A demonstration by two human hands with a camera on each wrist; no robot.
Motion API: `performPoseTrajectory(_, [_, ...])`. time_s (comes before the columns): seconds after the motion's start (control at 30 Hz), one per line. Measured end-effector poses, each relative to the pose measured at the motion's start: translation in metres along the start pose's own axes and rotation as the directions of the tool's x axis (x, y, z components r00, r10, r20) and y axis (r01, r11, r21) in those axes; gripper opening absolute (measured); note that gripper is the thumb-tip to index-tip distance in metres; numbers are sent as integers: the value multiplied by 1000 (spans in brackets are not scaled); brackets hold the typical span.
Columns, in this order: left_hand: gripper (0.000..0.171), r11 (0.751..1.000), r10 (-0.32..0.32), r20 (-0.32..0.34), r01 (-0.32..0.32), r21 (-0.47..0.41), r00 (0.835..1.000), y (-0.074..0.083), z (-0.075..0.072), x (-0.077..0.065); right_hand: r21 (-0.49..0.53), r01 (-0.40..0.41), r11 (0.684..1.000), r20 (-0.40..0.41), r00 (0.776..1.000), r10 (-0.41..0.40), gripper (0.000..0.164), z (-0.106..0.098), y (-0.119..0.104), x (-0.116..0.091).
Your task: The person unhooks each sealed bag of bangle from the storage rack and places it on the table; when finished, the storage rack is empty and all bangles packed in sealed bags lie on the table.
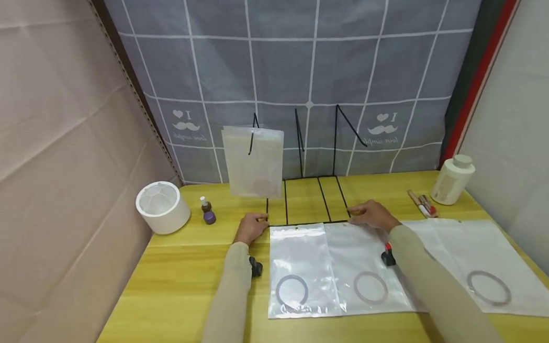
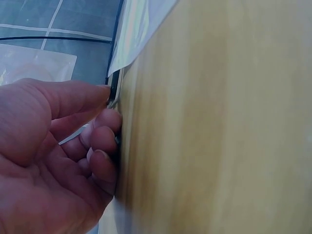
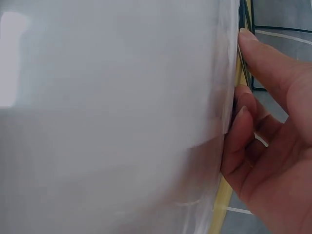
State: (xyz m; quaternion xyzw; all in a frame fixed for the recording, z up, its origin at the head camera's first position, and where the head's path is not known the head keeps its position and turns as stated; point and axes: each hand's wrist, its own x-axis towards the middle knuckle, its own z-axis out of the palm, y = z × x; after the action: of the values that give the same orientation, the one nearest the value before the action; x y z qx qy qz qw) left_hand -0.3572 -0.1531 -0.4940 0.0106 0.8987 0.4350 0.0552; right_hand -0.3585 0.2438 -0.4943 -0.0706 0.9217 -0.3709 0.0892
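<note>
From the head view, I see the black wire rack [image 1: 286, 202] standing between the left hand [image 1: 251, 227] and right hand [image 1: 373, 213], neither nearer, its front bar crosswise, clear bags [image 1: 300, 248] at its near side; sleeved arms [image 1: 228, 300] reach forward. Left wrist view: thumb and curled fingers pinch the rack's corner. Right wrist view: likewise, opposite corner.

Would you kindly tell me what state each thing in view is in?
Wire rack: standing; left hook loaded, other two bare
Left hand: holding rack's front left corner
Right hand: holding rack's front right corner
Hanging bags: on left hook
Laid-out bags: flat, partly overlapping
White tub: open-topped
Large bottle: capped
Small bottle: capped
</note>
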Motion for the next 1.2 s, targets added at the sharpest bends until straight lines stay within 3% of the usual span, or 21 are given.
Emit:
performPoseTrajectory(0.23, [33, 1000, 4, 1, -4, -5, 1000, 3, -1, -1, 12, 13, 1000, 7, 1000, -13, 49, 0, -2, -2])
performPoseTrajectory(0.4, [40, 999, -37, 33, 38, -21, 999, 4, -9, 0, 21, 26, 999, 12, 1000, -26, 49, 2, -1, 0])
performPoseTrajectory(0.5, [42, 999, -33, -23, 32, -43, 999, 7, -22, 0, 28, 17, 999, 17, 1000, -17, 50, 4, -2, 2])
performPoseTrajectory(0.57, [40, 998, 1, -113, -7, -57, 994, 13, -35, -2, 20, 11, 1000, 15, 1000, -11, 50, 5, -1, 1])
performPoseTrajectory(0.63, [36, 994, 50, -236, -71, -82, 971, 22, -49, -2, 22, -2, 1000, 6, 1000, 2, 49, 4, -2, -1])
performPoseTrajectory(0.7, [33, 982, 98, -355, -148, -115, 930, 32, -64, 1, 11, 0, 1000, -1, 1000, 0, 48, 3, -4, -3])
performPoseTrajectory(0.8, [32, 948, 153, -458, -261, -181, 876, 42, -82, 8, 11, -10, 1000, -9, 1000, 10, 48, 3, -3, -5])
performPoseTrajectory(0.83, [33, 935, 169, -469, -292, -203, 867, 45, -88, 11, 8, -8, 1000, -8, 1000, 8, 48, 3, -3, -5])
performPoseTrajectory(0.97, [39, 880, 196, -455, -360, -309, 869, 54, -102, 14, 35, -27, 999, -1, 1000, 27, 49, 5, -2, -4])
performPoseTrajectory(1.03, [39, 865, 209, -459, -382, -325, 863, 57, -105, 13, 41, -37, 998, 3, 999, 37, 50, 6, -1, -4])
performPoseTrajectory(1.2, [32, 822, 260, -510, -465, -329, 820, 61, -103, 12, 41, -45, 998, -13, 999, 46, 49, 6, -1, -3])
